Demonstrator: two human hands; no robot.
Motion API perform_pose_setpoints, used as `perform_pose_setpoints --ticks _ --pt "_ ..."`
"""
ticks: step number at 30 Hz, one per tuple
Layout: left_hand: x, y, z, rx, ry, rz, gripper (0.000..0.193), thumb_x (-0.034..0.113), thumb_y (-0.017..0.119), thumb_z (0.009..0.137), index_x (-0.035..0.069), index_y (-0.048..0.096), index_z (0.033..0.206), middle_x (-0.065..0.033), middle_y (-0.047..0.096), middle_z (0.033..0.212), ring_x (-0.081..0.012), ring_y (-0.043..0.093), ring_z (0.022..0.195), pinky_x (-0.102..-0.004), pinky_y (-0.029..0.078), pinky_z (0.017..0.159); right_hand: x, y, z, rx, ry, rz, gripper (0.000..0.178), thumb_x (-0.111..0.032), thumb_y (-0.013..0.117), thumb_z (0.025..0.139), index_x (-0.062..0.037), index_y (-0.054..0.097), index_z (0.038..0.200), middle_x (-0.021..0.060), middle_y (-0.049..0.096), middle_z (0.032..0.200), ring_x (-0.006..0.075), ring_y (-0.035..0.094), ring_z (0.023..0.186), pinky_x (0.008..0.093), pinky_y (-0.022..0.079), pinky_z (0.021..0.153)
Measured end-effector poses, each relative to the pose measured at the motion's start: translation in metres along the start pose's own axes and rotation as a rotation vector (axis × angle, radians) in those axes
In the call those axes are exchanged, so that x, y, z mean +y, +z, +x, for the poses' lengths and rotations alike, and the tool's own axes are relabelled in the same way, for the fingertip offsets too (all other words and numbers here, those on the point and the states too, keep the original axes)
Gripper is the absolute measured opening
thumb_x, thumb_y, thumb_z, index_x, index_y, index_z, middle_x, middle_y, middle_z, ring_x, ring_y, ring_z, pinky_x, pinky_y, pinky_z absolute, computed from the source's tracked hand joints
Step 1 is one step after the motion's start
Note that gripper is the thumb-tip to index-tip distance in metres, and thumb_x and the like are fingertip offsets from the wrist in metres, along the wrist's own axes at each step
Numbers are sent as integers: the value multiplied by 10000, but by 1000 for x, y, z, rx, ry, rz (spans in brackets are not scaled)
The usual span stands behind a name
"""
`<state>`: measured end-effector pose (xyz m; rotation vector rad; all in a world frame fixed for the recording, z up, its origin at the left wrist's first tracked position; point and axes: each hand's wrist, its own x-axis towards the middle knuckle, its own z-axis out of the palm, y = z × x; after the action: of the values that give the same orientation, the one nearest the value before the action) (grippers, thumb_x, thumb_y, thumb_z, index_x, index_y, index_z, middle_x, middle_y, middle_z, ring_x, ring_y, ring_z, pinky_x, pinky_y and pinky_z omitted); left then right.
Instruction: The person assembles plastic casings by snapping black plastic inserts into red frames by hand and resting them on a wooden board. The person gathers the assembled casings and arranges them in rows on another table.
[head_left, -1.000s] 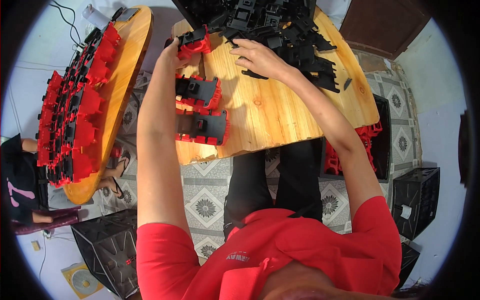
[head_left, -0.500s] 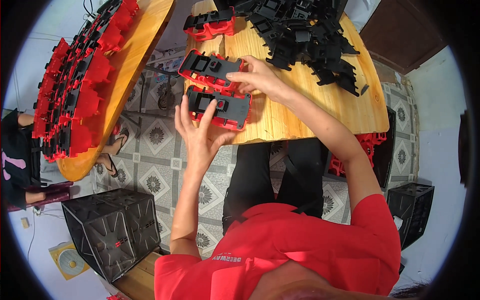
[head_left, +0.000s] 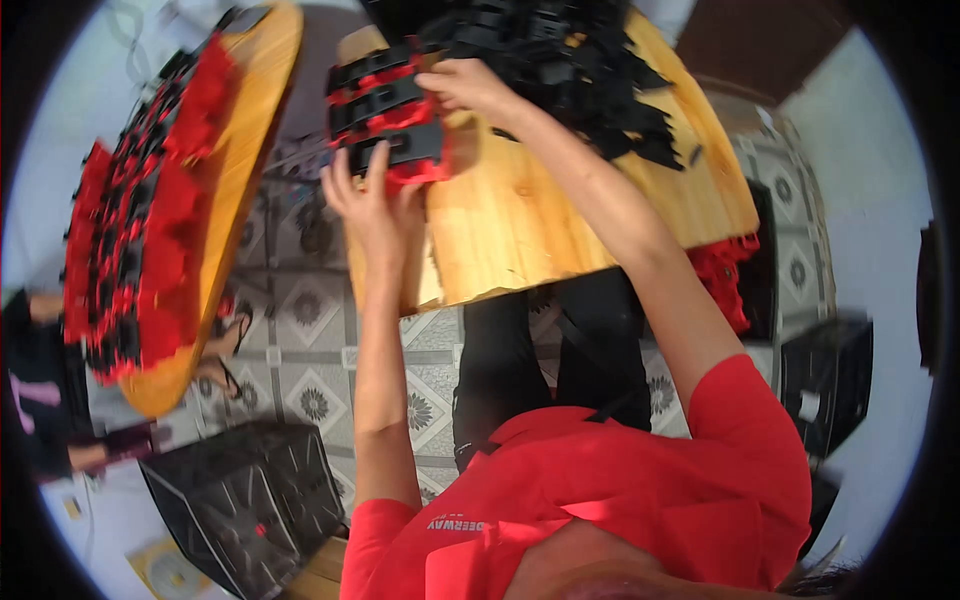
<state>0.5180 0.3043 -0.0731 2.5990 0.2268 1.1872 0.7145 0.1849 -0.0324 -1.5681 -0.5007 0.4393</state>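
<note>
Three red plastic housings with black tops stand one behind another on the wooden table, close together. My left hand (head_left: 372, 200) grips the nearest housing (head_left: 412, 148), its fingers along the left and top and its thumb by the near edge. At the right end of the middle housing (head_left: 390, 97) is my right hand (head_left: 468, 88), fingers bent against it. The farthest housing (head_left: 368, 66) has no hand on it. Motion blur hides the fine detail of the parts and of my fingertips.
A heap of black plastic parts (head_left: 560, 70) covers the far right of the table (head_left: 540, 220). Rows of red and black housings (head_left: 150, 220) line the left table (head_left: 240, 190). Black crates (head_left: 250, 500) stand on the floor; a person's feet (head_left: 225, 360) show at left.
Both hands have moved away from me over the table, and the near two housings have slid up close to the farthest one. The whole view has shifted and blurred.
</note>
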Motion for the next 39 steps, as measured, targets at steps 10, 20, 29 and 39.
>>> perform_pose_setpoints --ticks 10,20,29,39 --pt "92 -20 -34 116 5 -127 637 277 732 855 62 453 1386 -210 391 1416 -357 366 1317 -464 287 1081 52 -172 -188 914 -490 -1113 366 -272 731 802 -75 661 1102 115 622 1062 319 598 993 417 462 853" --pt "216 59 -53 -528 -172 -975 564 253 652 926 31 428 1394 -155 502 1311 -263 506 1179 -366 452 945 70 -182 -274 788 -363 -637 328 -245 702 839 -17 669 1072 161 666 945 312 654 858 378 505 741" --pt "221 78 -78 -475 -223 -1060 612 145 645 930 -6 324 1428 -196 432 1393 -272 471 1251 -391 382 1051 249 -314 -386 1464 357 -346 346 -221 703 795 -15 685 1072 193 692 1025 303 685 924 365 523 821" --pt "212 79 -79 -491 -208 -1033 569 97 637 930 7 345 1409 -198 457 1368 -263 484 1241 -386 400 1036 342 -235 -354 515 515 -867 567 -285 719 766 -153 570 1296 169 554 1302 333 538 1194 403 454 980"
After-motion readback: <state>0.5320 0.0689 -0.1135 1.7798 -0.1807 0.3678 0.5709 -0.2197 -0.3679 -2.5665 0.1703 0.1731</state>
